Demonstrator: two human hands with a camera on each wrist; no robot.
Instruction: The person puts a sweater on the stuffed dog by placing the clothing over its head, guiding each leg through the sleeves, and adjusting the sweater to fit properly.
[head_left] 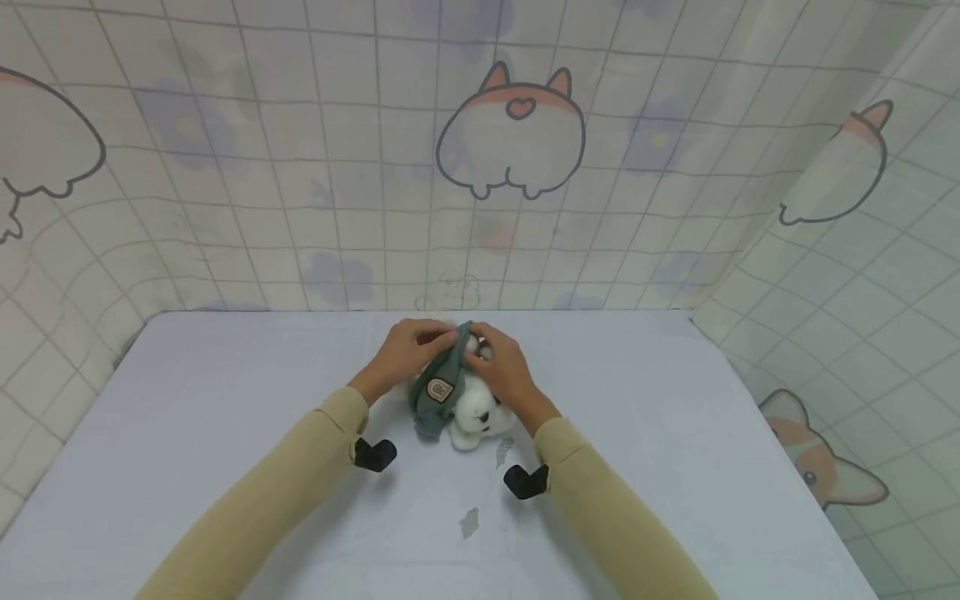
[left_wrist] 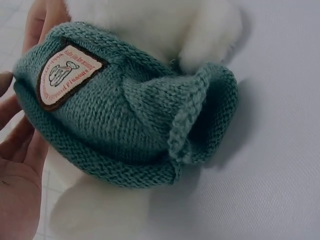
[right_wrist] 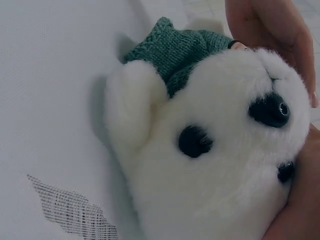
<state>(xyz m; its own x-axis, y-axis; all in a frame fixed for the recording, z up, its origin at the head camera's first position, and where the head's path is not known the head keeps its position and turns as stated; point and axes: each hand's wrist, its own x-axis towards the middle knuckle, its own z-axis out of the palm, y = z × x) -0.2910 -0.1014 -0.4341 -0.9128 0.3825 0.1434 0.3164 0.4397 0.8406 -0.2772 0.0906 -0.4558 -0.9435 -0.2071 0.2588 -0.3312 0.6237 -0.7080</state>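
Observation:
A white plush toy [right_wrist: 215,165] with black eyes and a black nose lies on its side on the table, its head toward the right hand. A green knitted doll sweater [left_wrist: 105,110] with a shield-shaped patch [left_wrist: 70,77] covers part of its body. My left hand [head_left: 411,350] pinches the far end of the sweater between thumb and fingers. From the other side, my right hand [head_left: 504,365] grips the sweater's far edge beside a white limb of the toy. The near sleeve hangs with its opening wide and hollow. Part of the toy's body is hidden under the knit.
The white table [head_left: 637,433] runs out on both sides of the toy. Grey leaf-like marks [head_left: 469,523] show on its surface nearer the person. A curtain [head_left: 375,167] with a grid and corgi print hangs behind and along both sides. Black wrist mounts [head_left: 375,455] stick out from the sleeves.

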